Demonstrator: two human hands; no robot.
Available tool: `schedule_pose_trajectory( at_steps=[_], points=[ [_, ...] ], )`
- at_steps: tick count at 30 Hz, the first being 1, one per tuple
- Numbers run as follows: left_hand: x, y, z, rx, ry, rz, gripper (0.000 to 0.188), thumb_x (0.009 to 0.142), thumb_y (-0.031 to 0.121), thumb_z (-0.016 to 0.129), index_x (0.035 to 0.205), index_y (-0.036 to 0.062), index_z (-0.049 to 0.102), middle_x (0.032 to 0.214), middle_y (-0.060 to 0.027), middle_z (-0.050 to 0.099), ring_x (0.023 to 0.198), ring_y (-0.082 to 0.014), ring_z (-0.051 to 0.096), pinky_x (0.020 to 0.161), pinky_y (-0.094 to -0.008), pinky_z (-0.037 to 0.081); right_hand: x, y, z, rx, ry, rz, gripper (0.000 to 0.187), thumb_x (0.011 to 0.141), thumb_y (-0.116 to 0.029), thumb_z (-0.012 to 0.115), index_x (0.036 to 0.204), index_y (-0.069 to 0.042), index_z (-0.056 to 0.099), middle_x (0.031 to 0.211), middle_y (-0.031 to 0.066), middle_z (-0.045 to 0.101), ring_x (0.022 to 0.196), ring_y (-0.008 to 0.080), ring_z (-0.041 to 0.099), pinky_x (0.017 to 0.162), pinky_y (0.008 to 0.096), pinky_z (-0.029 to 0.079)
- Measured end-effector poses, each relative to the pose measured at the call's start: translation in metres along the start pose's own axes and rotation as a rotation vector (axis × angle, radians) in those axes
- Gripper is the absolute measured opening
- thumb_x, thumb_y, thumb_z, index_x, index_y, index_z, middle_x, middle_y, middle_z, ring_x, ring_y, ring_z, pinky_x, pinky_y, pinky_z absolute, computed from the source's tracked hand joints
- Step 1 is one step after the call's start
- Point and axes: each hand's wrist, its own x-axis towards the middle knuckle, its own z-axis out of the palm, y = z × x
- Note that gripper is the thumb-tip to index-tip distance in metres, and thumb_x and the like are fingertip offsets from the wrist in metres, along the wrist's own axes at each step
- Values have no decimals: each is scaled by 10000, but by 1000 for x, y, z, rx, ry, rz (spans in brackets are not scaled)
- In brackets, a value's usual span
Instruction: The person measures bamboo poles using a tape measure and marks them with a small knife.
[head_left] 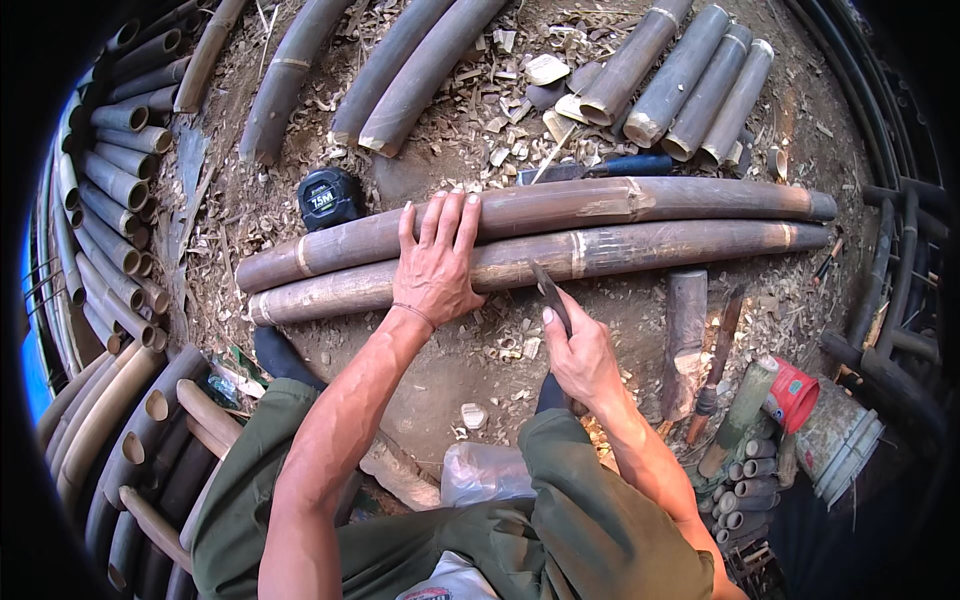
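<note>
Two dark bamboo poles lie side by side across the ground in front of me, a far pole and a near pole, both with pale bands at their nodes. My left hand rests over both, its fingers stretched out across the far pole and its thumb by the near one's lower edge. In my right hand is a dark-bladed knife, closed in my fist, with its tip pointing up at the near pole's side. Whether the blade touches the bamboo I cannot tell. Part of the knife's handle is hidden by my fingers.
Beyond the poles lie a black tape measure and a blue-handled tool. Cut bamboo lengths and shavings cover the far ground. Bamboo stacks line the left. A bucket and red container stand right.
</note>
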Motion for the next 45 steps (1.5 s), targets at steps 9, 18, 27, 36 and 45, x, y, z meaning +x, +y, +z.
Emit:
schedule_pose_trajectory(
  at_steps=[9, 18, 27, 36, 45],
  points=[
    [0, 0, 0, -2, 12, 2, 1331, 409, 384, 934, 1511, 67, 260, 1497, -138, 338, 1425, -316, 287, 1162, -552, 177, 6, 7, 10, -78, 35, -80, 341, 987, -173, 526, 1290, -23, 568, 664, 200, 564, 597, 280, 616, 602, 375, 482],
    [1, 4, -2, 13, 28, 2, 1318, 383, 340, 921, 1495, 49, 276, 1485, -139, 347, 1423, -323, 287, 1181, -538, 155, -49, 52, -57, -111, 108, 129, 435, 976, -96, 494, 1400, -10, 456, 826, 282, 639, 758, 347, 693, 714, 400, 524],
    [5, 8, -2, 60, 29, 4, 1343, 362, 352, 930, 1491, 43, 273, 1485, -152, 338, 1418, -328, 286, 1182, -536, 159, -9, 79, -83, 33, 396, -85, 456, 976, -80, 526, 1417, 12, 454, 703, 122, 595, 574, 151, 570, 550, 306, 466],
    [4, 7, -1, 94, 21, 7, 1359, 360, 342, 934, 1493, 34, 249, 1491, -173, 333, 1419, -349, 285, 1184, -534, 159, 4, 76, -70, 82, 322, -95, 431, 957, -80, 531, 1385, -37, 507, 985, 289, 670, 844, 401, 706, 683, 400, 544],
    [6, 9, 0, 86, 34, 17, 1371, 357, 343, 938, 1498, 41, 241, 1496, -169, 331, 1419, -343, 289, 1179, -538, 159, 9, 80, -73, 92, 295, -95, 418, 968, -93, 518, 1382, -39, 503, 1017, 295, 665, 927, 429, 682, 727, 425, 550]
  ],
)
